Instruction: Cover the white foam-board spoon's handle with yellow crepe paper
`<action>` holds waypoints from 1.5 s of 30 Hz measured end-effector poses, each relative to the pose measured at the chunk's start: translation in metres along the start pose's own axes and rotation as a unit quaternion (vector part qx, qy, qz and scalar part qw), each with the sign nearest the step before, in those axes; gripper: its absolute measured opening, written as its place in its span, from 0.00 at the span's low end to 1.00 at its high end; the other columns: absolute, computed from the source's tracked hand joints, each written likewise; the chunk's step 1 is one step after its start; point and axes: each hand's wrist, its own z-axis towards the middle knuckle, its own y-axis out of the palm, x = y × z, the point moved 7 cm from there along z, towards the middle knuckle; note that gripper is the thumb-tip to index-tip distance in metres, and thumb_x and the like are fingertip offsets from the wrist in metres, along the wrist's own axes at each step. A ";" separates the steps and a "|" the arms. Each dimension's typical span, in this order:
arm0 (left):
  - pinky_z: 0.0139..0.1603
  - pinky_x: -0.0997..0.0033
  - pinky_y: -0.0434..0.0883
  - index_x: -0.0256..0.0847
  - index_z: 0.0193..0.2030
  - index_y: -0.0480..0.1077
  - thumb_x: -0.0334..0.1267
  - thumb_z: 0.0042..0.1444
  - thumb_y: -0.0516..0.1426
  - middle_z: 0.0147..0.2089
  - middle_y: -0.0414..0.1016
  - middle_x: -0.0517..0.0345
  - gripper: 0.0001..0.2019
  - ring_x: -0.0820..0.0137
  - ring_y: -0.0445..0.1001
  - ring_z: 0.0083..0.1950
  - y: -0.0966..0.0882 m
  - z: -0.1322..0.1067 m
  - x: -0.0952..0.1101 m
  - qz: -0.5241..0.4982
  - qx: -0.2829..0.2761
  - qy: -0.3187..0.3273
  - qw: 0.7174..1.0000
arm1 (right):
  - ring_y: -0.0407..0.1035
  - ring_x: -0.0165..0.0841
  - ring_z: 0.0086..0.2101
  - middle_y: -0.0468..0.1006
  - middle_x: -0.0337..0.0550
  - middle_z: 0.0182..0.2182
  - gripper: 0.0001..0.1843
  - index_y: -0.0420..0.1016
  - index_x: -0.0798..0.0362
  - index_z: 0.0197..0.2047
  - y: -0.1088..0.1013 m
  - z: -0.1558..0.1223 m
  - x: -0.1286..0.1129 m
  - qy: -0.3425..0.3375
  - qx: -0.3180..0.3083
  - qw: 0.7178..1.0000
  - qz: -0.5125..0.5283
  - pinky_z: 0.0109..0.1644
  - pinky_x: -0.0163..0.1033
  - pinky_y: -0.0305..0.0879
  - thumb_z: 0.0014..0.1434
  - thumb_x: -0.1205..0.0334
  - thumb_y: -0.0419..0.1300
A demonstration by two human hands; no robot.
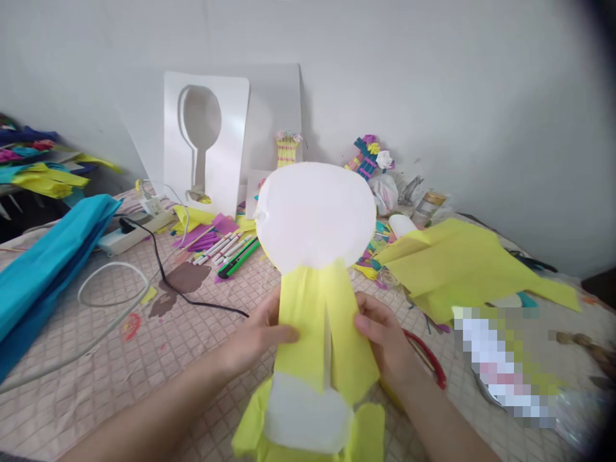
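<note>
A white foam board cutout [315, 215] stands in front of me, with a wide rounded top, a narrower middle and a white lower part. Yellow crepe paper [303, 321] covers its middle, with a slit between two flaps, and more yellow paper sticks out around the bottom. My left hand [264, 327] grips the left side of the wrapped middle, thumb on the front. On the opposite edge, my right hand [382, 330] pinches the yellow paper and board, its fingers partly hidden behind. Beside my right wrist shows a curved red handle [433, 366].
A white board [235, 128] with a cut-out hole leans on the wall. Markers [224, 247] lie by a green utility knife [238, 258]. A blue paper roll [52, 269], power strip [129, 234] and black cord [158, 256] are left; yellow sheets [462, 263] lie right.
</note>
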 end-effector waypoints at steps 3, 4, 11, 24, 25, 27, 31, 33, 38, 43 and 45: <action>0.39 0.67 0.71 0.45 0.53 0.62 0.31 0.46 0.60 0.48 0.74 0.53 0.25 0.62 0.74 0.42 0.002 -0.001 -0.002 -0.009 0.029 -0.020 0.999 | 0.64 0.26 0.22 0.70 0.36 0.21 0.09 0.69 0.54 0.27 0.002 0.000 0.001 -0.011 -0.027 0.998 -0.052 0.25 0.31 0.61 0.47 0.58 0.64; 0.38 0.67 0.72 0.46 0.53 0.62 0.32 0.46 0.60 0.47 0.74 0.54 0.25 0.63 0.75 0.40 0.003 -0.002 -0.004 -0.016 0.038 -0.025 0.999 | 0.65 0.27 0.23 0.69 0.36 0.21 0.08 0.70 0.54 0.28 0.004 -0.001 0.000 -0.021 -0.040 0.997 -0.066 0.27 0.32 0.62 0.48 0.58 0.63; 0.36 0.69 0.72 0.43 0.50 0.65 0.34 0.49 0.59 0.45 0.76 0.53 0.20 0.63 0.75 0.40 0.003 0.000 -0.009 -0.035 0.061 0.020 0.997 | 0.72 0.30 0.34 0.71 0.48 0.50 0.12 0.72 0.49 0.44 0.038 -0.016 -0.006 -0.064 -0.186 0.974 -0.112 0.32 0.34 0.66 0.54 0.62 0.58; 0.32 0.69 0.73 0.42 0.49 0.64 0.35 0.47 0.61 0.37 0.78 0.53 0.21 0.64 0.76 0.33 0.004 -0.001 -0.009 -0.056 0.099 0.020 0.993 | 0.71 0.34 0.37 0.68 0.46 0.53 0.15 0.73 0.46 0.46 0.047 -0.023 -0.014 -0.148 -0.184 0.940 -0.245 0.41 0.43 0.68 0.55 0.64 0.56; 0.31 0.70 0.73 0.42 0.48 0.64 0.34 0.45 0.62 0.36 0.78 0.54 0.22 0.65 0.76 0.32 0.003 -0.001 -0.009 -0.059 0.107 0.027 0.992 | 0.71 0.35 0.36 0.71 0.46 0.50 0.13 0.73 0.47 0.44 0.044 -0.022 -0.014 -0.158 -0.164 0.943 -0.240 0.39 0.42 0.68 0.55 0.64 0.56; 0.28 0.72 0.73 0.43 0.47 0.64 0.33 0.43 0.63 0.34 0.77 0.58 0.23 0.67 0.75 0.29 -0.002 -0.001 -0.009 -0.057 0.132 0.049 0.988 | 0.69 0.34 0.34 0.74 0.45 0.40 0.08 0.74 0.49 0.38 0.030 -0.018 -0.018 -0.190 -0.089 0.951 -0.227 0.36 0.40 0.66 0.56 0.62 0.55; 0.25 0.73 0.72 0.42 0.42 0.65 0.32 0.44 0.62 0.33 0.76 0.58 0.17 0.69 0.74 0.26 -0.009 0.000 -0.009 -0.022 0.161 0.071 0.984 | 0.61 0.30 0.27 0.65 0.39 0.29 0.15 0.65 0.49 0.34 0.010 -0.013 -0.021 -0.233 0.010 0.940 -0.249 0.31 0.38 0.61 0.51 0.48 0.58; 0.22 0.74 0.71 0.43 0.43 0.64 0.33 0.45 0.62 0.32 0.76 0.58 0.17 0.70 0.74 0.25 -0.009 -0.001 -0.007 -0.006 0.165 0.080 0.983 | 0.60 0.33 0.31 0.63 0.41 0.34 0.27 0.61 0.49 0.41 0.016 -0.015 -0.020 -0.234 0.009 0.919 -0.316 0.36 0.41 0.62 0.44 0.40 0.59; 0.22 0.76 0.70 0.46 0.43 0.63 0.32 0.47 0.61 0.31 0.75 0.63 0.17 0.72 0.73 0.24 -0.007 -0.004 -0.004 0.004 0.164 0.087 0.983 | 0.45 0.51 0.56 0.47 0.56 0.55 0.51 0.40 0.53 0.60 0.050 -0.032 -0.008 -0.274 0.021 0.792 -0.545 0.55 0.57 0.53 0.41 0.45 0.64; 0.26 0.75 0.72 0.42 0.39 0.67 0.37 0.48 0.60 0.31 0.76 0.61 0.11 0.72 0.74 0.25 -0.007 -0.006 -0.007 -0.030 0.168 0.067 0.983 | 0.46 0.49 0.57 0.48 0.56 0.55 0.37 0.44 0.54 0.60 0.059 -0.040 -0.005 -0.338 0.079 0.729 -0.591 0.56 0.57 0.53 0.49 0.66 0.57; 0.26 0.74 0.72 0.40 0.38 0.67 0.37 0.48 0.60 0.31 0.76 0.60 0.10 0.71 0.74 0.25 -0.007 -0.005 -0.008 -0.039 0.173 0.050 0.983 | 0.53 0.45 0.53 0.57 0.53 0.50 0.30 0.53 0.54 0.55 0.053 -0.039 -0.014 -0.347 0.103 0.742 -0.564 0.54 0.54 0.56 0.49 0.69 0.56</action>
